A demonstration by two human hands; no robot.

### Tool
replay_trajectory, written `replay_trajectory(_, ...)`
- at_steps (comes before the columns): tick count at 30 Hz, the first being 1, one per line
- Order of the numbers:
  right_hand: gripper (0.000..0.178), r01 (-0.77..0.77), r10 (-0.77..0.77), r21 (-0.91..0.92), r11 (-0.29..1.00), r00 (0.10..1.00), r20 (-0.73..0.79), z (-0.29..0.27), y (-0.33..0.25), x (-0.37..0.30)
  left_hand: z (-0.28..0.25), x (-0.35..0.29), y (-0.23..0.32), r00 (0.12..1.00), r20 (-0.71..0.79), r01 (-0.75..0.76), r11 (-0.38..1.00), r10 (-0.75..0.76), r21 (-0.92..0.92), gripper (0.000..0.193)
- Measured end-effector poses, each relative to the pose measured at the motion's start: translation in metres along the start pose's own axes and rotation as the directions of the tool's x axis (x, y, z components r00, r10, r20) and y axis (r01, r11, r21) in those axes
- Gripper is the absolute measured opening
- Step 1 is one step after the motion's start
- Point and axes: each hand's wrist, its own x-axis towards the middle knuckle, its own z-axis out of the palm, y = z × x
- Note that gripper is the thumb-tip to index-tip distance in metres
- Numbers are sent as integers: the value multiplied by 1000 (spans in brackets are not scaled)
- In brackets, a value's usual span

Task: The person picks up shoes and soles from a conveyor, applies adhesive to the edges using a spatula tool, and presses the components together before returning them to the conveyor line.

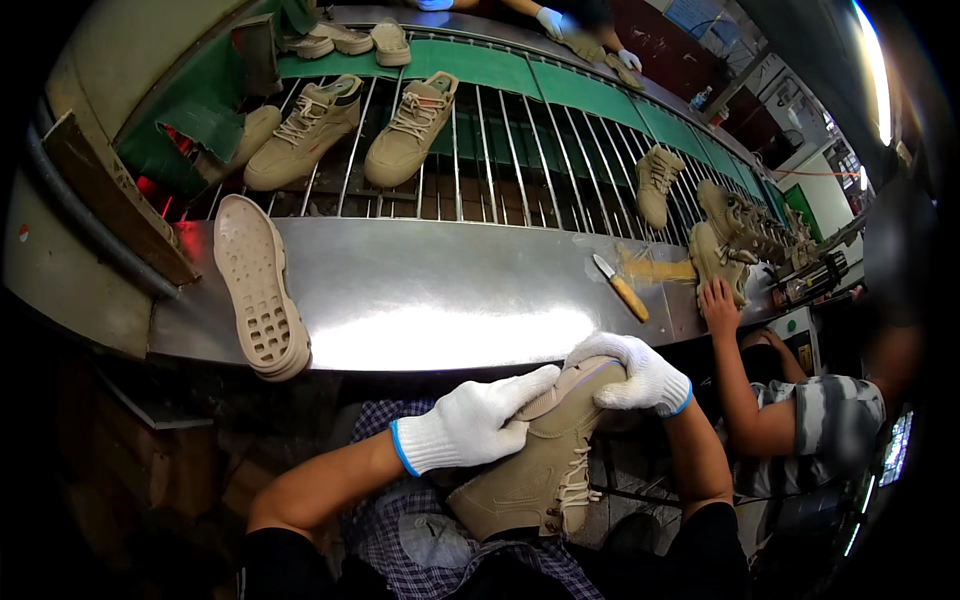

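A tan lace-up boot (520, 480) rests across my lap, its toe raised and its laces toward the right. Its pale sole (565, 388) lies against the toe end. My left hand (470, 425), in a white knit glove, grips the boot's side with the index finger stretched along the sole's edge. Over the toe, my gloved right hand (630, 375) is wrapped with its thumb on the upper. A loose beige outsole (258, 290), tread side showing, lies on the metal bench at left. A knife (622, 288) with a yellowish handle lies on the bench at right.
The steel bench edge (440, 300) runs just beyond my hands. Past it, a metal-bar conveyor (500, 160) carries several tan shoes (412, 130). At right, a co-worker's bare hand (720, 307) touches another boot (715, 262). Another person's gloved hands (550, 20) show across the conveyor.
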Motion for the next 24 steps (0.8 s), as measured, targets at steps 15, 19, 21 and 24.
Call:
replay_trajectory(15,117,389,-52,385,837,757,-652,77,32,-8,-7,-65,-1,964,-192,-173,982,186,82,44)
replay_trajectory(19,113,529,-40,314,788,553,-832,84,-16,-31,14,-107,-42,843,-54,498,815,-535,-297,61)
replay_trajectory(21,120,639,-321,19,769,412,-853,75,-51,-46,15,-116,-52,804,422,595,544,-420,-592,85)
replay_trajectory(24,91,735,-630,-234,637,321,-707,59,-93,-51,-9,-72,12,943,218,331,649,-251,-685,130)
